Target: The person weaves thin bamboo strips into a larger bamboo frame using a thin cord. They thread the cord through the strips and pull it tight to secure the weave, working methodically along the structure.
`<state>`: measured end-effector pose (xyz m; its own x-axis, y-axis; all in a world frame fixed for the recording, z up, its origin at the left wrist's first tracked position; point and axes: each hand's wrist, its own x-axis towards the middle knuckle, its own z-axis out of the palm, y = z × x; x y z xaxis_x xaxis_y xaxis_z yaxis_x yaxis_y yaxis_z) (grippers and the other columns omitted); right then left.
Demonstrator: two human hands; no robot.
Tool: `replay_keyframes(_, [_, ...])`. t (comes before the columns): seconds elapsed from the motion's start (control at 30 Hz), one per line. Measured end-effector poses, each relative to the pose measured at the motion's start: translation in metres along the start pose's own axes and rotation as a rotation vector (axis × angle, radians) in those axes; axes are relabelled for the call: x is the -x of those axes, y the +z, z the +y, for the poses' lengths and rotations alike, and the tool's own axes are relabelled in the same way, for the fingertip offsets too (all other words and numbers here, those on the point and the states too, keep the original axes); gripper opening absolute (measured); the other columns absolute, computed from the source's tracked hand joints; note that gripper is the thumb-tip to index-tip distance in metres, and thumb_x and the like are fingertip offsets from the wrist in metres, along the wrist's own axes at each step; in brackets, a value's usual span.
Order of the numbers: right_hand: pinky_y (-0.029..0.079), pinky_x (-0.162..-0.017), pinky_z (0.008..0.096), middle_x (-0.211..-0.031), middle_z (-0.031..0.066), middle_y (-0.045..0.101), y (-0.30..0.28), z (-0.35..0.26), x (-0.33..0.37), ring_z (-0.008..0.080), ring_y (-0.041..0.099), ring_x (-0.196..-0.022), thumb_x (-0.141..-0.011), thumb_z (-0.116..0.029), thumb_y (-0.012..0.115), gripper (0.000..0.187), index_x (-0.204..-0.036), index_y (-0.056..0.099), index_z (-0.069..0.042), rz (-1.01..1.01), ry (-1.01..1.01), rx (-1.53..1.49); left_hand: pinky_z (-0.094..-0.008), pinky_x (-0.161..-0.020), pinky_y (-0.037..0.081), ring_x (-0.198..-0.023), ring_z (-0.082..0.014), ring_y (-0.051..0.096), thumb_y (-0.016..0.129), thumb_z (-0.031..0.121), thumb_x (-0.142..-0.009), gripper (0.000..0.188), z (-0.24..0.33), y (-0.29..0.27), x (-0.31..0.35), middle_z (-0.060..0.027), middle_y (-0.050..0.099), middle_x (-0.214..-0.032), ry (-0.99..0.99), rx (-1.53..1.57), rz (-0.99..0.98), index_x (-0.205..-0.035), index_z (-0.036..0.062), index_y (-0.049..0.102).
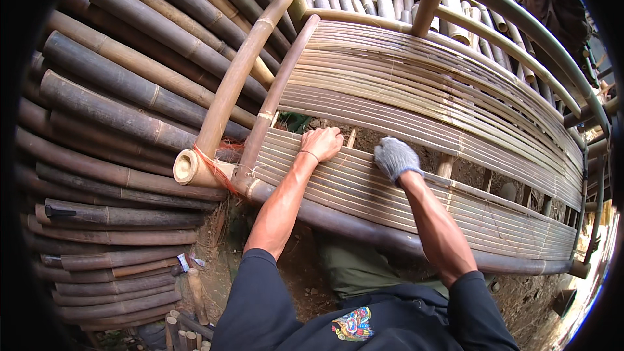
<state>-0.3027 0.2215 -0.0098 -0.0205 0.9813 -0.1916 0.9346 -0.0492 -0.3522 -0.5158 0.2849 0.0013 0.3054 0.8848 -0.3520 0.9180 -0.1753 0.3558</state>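
Note:
A bamboo bench has a seat of long thin bamboo slats (494, 221), with a lengthwise gap between the front and rear groups. My bare left hand (322, 144) is closed, its fingers curled over the far edge of the front slats near the left end. To its right my right hand (396, 158), in a grey knit glove, is closed at the same edge, its fingertips hidden. A short pale bamboo piece (351, 138) sticks up between the hands. Through the gap, soil and some green leaves (296, 122) show below.
A thick bamboo armrest (234, 71) rises at the left, bound with orange cord (218, 170). A curved backrest rail (520, 16) runs along the far side. Dark bamboo poles (117, 117) lie stacked at left. Cut bamboo pieces (367, 1) sit behind the bench.

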Motion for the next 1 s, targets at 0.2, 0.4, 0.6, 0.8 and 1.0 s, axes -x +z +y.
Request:
replay_keyframes(0.2, [0.055,-0.069,0.0427,-0.093,0.0193,0.071,0.055,0.013,-0.095,0.0397,0.067,-0.082,-0.084,-0.022,0.055,0.025,-0.089,0.072,-0.005,-0.346,-0.662,0.075,-0.0384,-0.094,0.050,-0.105,-0.0353,0.065,0.060,0.028,-0.083,0.034,0.003,-0.016,-0.033,-0.0190,0.069,-0.111,0.096,0.140,-0.308,-0.111,0.0115,0.071])
replay_keyframes(0.4, [0.055,-0.083,0.0438,-0.098,0.0235,0.068,-0.010,-0.012,-0.022,0.0384,0.066,-0.094,-0.088,-0.026,0.062,0.030,-0.106,0.068,-0.003,-0.145,-0.147,-0.169,-0.0346,-0.075,0.052,-0.081,-0.0212,0.068,0.071,0.026,-0.076,0.024,0.002,-0.027,-0.008,-0.0140,0.072,-0.080,-0.045,0.379,0.040,-0.083,0.0042,0.076])
replay_keyframes(0.6, [0.044,-0.098,0.0441,-0.110,0.0110,0.065,-0.039,-0.057,0.057,0.0319,0.059,-0.108,-0.074,-0.022,0.078,0.044,-0.115,0.064,-0.014,0.653,-0.328,-0.280,-0.0295,-0.081,0.049,-0.085,-0.0172,0.064,0.066,0.011,-0.077,0.014,0.017,-0.070,0.034,-0.0092,0.067,-0.086,0.215,0.839,-0.230,-0.079,-0.0004,0.072])
replay_keyframes(0.8, [0.049,-0.082,0.0382,-0.093,0.0087,0.066,-0.083,-0.050,0.113,0.0286,0.063,-0.092,-0.086,-0.016,0.070,0.010,-0.095,0.070,-0.011,0.382,-0.394,-0.819,-0.0303,-0.085,0.049,-0.087,-0.0165,0.063,0.069,0.014,-0.083,0.016,0.034,-0.069,0.055,-0.0086,0.068,-0.088,0.246,0.876,-0.232,-0.082,-0.0004,0.075])
replay_keyframes(1.0, [0.052,-0.072,0.0331,-0.081,0.0068,0.066,-0.172,0.111,0.330,0.0233,0.064,-0.080,-0.095,-0.026,0.058,0.018,-0.098,0.071,-0.014,-0.116,-0.289,-0.603,-0.0400,-0.099,0.045,-0.114,-0.0293,0.059,0.062,0.028,-0.089,0.032,0.035,-0.034,0.045,-0.0170,0.063,-0.120,0.046,0.012,0.328,-0.107,0.0031,0.070])
